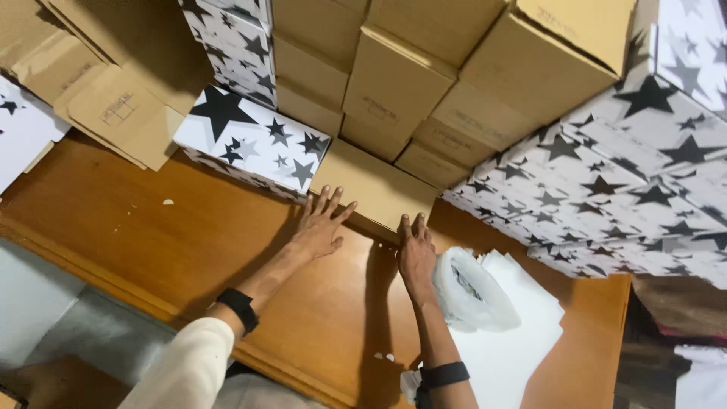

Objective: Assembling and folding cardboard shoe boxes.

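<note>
Head view, looking down: a plain brown box [373, 189] lies on the wooden counter [151, 227], wedged between a star-printed box [254, 144] on its left and a large stack of star-printed boxes [606, 189] on its right, with a wall of brown cartons [424, 68] stacked directly behind it. The left hand [319, 227] is laid flat with fingers spread, its fingertips touching the near left corner of the box; the right hand [416, 254] is likewise flat and unclenched, its fingertips resting on the near right edge. Nothing is clasped by either hand. The box is judged to be best seated by even pressure applied at both corners at once, so that it is kept square to its neighbours and is not jammed askew in the gap; the palms are best kept low on the counter so that the thin lid is not dented. A dark band is worn on each wrist. Just beside the right hand lie a crumpled clear plastic bag [473, 291] and a pile of white sheets [515, 341]. Flattened cardboard [113, 106] is seen at upper left, and a grey floor is visible beyond the counter's near edge.
</note>
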